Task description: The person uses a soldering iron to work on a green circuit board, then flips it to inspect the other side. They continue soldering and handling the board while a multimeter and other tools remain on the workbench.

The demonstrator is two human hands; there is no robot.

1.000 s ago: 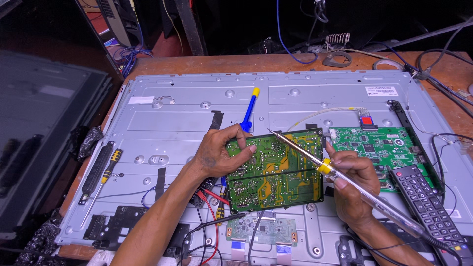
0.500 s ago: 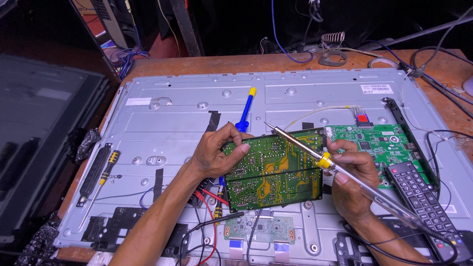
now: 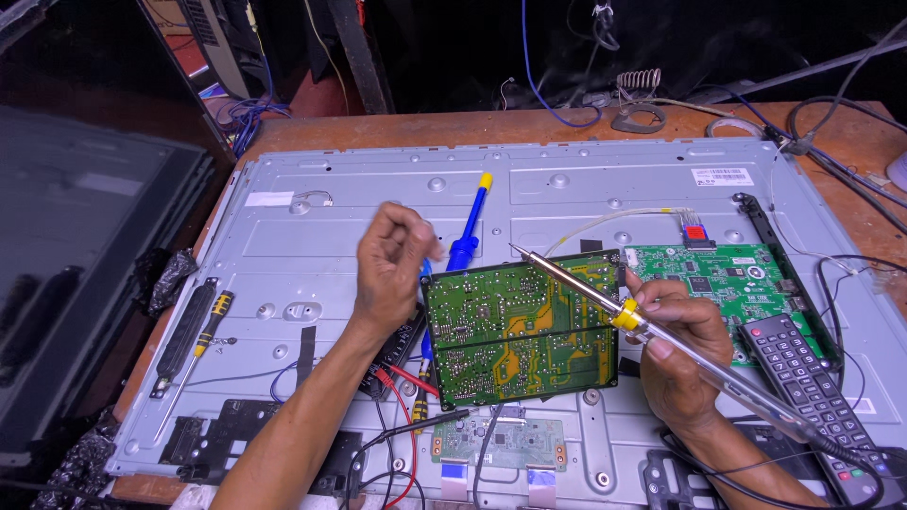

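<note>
A green circuit board (image 3: 520,326) lies solder side up on the grey metal back panel (image 3: 567,194) of a flat screen. My right hand (image 3: 675,354) grips a soldering iron (image 3: 625,316) with a yellow collar, and its fingertips rest at the board's right edge. The iron's tip hovers over the board's top edge. My left hand (image 3: 392,264) is raised just left of the board, fingers curled shut, with nothing visible in it. A blue-handled tool (image 3: 470,236) lies right behind that hand.
A second green board (image 3: 727,279) and a black remote (image 3: 812,387) lie to the right. A small board (image 3: 499,442) with red and black leads sits at the front. A black-and-yellow screwdriver (image 3: 213,316) lies at left. Cables and a coiled iron stand (image 3: 638,85) are at the back.
My left hand has lifted off the board's left edge and drawn up and to the left, curling shut. The board now lies flatter. The soldering iron has barely moved.
</note>
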